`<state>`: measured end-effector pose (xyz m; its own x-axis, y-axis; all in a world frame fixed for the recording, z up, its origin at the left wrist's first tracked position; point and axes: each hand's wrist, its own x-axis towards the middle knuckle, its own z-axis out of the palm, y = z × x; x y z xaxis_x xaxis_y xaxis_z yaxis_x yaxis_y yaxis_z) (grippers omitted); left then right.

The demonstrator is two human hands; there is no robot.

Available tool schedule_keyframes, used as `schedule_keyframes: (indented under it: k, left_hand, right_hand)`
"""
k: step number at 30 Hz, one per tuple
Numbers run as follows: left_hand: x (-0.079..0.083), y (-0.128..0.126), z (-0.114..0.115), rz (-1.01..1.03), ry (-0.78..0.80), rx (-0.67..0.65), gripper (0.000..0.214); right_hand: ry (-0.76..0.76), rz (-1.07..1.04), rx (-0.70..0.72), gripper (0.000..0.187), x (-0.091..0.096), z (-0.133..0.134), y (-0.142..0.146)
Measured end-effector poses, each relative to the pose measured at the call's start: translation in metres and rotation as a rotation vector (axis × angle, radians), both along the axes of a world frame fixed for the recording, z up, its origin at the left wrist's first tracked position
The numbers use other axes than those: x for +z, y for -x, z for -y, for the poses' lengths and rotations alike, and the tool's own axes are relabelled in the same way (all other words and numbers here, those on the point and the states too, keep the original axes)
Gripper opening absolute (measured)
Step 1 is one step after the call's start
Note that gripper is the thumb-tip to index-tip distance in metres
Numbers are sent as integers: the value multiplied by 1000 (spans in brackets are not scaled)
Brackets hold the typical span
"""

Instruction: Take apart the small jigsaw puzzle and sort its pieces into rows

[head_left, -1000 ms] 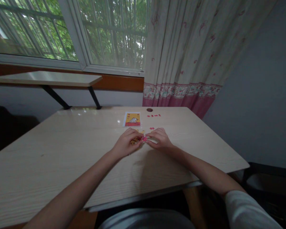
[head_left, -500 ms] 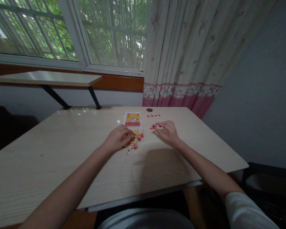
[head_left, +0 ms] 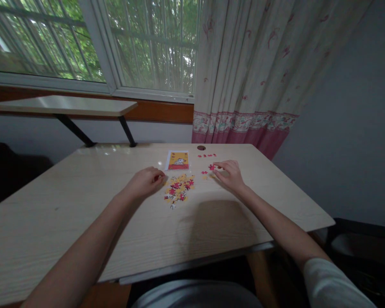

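A loose pile of yellow, red and white jigsaw puzzle pieces [head_left: 179,187] lies on the table in front of me. My left hand [head_left: 146,183] is just left of the pile, fingers curled together; whatever they may hold is hidden. To the right of the pile, my right hand [head_left: 230,174] has thumb and forefinger at a red puzzle piece [head_left: 211,167] with dark marks. A smaller red piece [head_left: 204,173] and a yellow piece [head_left: 205,177] lie close by on the tabletop. Beyond the pile rests a picture card [head_left: 179,161] with a white cartoon figure on yellow and red.
A short row of red pieces [head_left: 207,155] lies near the far edge, below a round cable hole [head_left: 201,148]. A raised shelf [head_left: 64,105] on black legs stands at the back left of the wooden table [head_left: 141,239]. Behind hang curtains [head_left: 244,85] beside a window.
My left hand has drawn back leftward off the pile, uncovering it. The right hand has shifted slightly right and away, and the red piece at its fingertips now sits apart from a smaller one.
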<state>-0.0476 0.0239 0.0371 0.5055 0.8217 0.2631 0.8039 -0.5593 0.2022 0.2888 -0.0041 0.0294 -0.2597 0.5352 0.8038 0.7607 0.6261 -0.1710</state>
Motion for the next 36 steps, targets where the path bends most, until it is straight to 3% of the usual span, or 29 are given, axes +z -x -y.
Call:
schedule_keyframes:
  k: [15,27,32,36]
  left_hand:
    - [-1,-2,0,-50,65,-27,32]
    - [-2,1,1,-45,41,-22,33]
    - [-2,2,1,-35,54,0,33]
    - [-1,2,1,-48,49,-4,33]
  right_hand:
    - [179,-51,-93,27,1,-22,-22]
    - [636,65,-435,31,-26,-106,-73]
    - [692,46,-475,30,-33,-133,-79]
    - [692,57,-495,33,-36,-139,-75]
